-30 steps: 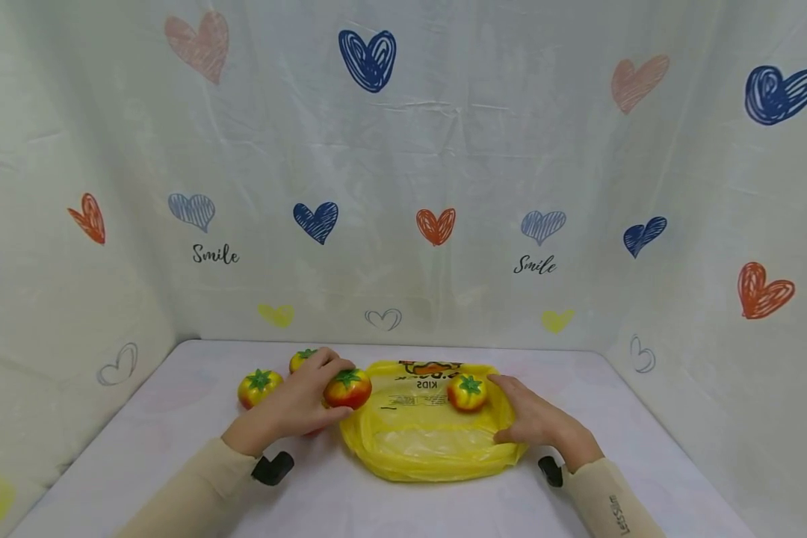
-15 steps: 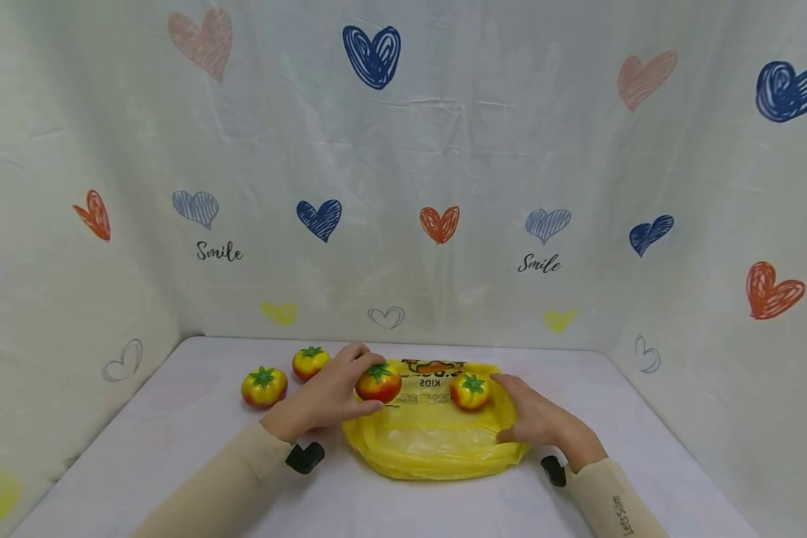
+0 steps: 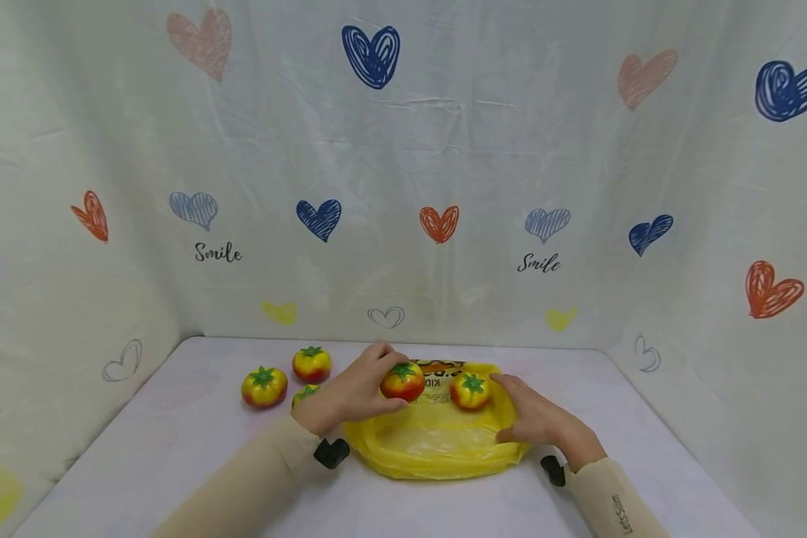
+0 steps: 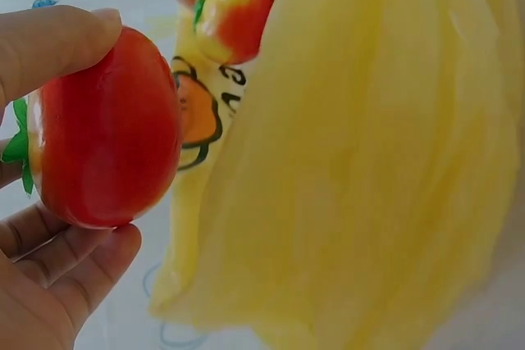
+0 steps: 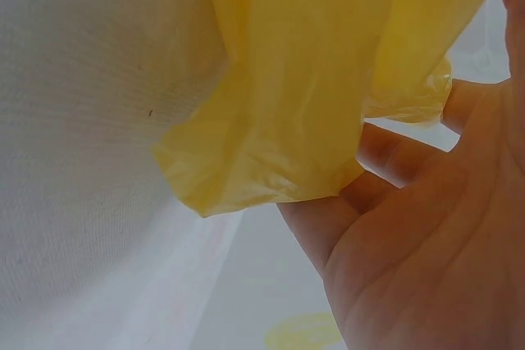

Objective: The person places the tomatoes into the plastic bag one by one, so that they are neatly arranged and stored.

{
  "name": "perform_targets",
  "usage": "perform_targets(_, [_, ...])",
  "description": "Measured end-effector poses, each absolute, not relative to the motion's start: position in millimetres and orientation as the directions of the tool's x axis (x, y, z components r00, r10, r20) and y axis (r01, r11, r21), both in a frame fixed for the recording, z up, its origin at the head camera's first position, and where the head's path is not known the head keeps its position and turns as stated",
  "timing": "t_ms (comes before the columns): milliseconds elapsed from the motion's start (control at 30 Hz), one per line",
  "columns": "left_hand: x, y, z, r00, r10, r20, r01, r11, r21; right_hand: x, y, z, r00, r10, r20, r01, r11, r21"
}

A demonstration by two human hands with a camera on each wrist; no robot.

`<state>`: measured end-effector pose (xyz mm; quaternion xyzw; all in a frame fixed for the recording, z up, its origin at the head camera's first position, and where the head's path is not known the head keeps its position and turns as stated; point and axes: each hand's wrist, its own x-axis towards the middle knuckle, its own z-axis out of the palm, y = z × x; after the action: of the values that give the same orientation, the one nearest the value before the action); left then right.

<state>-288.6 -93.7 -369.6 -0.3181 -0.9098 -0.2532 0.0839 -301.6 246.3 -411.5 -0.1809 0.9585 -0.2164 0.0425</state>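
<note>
One tomato (image 3: 302, 394) lies partly hidden behind the left hand (image 3: 359, 388).

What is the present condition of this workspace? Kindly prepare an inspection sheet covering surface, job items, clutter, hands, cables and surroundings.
Surface: white table with faint pale patches.
Job items: held tomato above the yellow plastic bag; second tomato within the bag's outline, inside or on top unclear; three loose tomatoes on the table at the person's left, one partly hidden.
Clutter: nothing seen.
Hands: left hand grips the held tomato between thumb and fingers; right hand touches the bag's right edge.
Cables: nothing seen.
Surroundings: white curtain printed with hearts and "Smile".
</note>
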Motion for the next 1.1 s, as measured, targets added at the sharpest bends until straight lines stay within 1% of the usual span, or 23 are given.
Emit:
perform_targets(167, [-293.8, -82.7, -372.4, -0.788, 0.54, 0.297, 0.615, 0.667, 0.42, -302.5, 246.8, -411.4, -0.929, -0.369, 0.007, -0.338, 0.843, -0.42])
perform_targets(667, [-306.5, -56.0, -377.7, -0.791, 0.554, 0.261, 0.611, 0.689, 0.389, -303.3, 247.3, -412.5, -0.93, -0.368, -0.001, -0.332, 0.839, -0.432])
perform_targets(933, [-308.0, -46.3, -382.3, -0.821, 0.529, 0.217, 0.57, 0.724, 0.389, -302.9, 246.8, -412.6, -0.93, -0.368, -0.001, -0.333, 0.842, -0.424])
perform_targets(1100, [-310.1, -42.4, -382.4, -0.818, 0.541, 0.196, 0.573, 0.733, 0.367, -302.7, 246.6, -412.5, -0.93, -0.366, -0.006, -0.33, 0.843, -0.425])
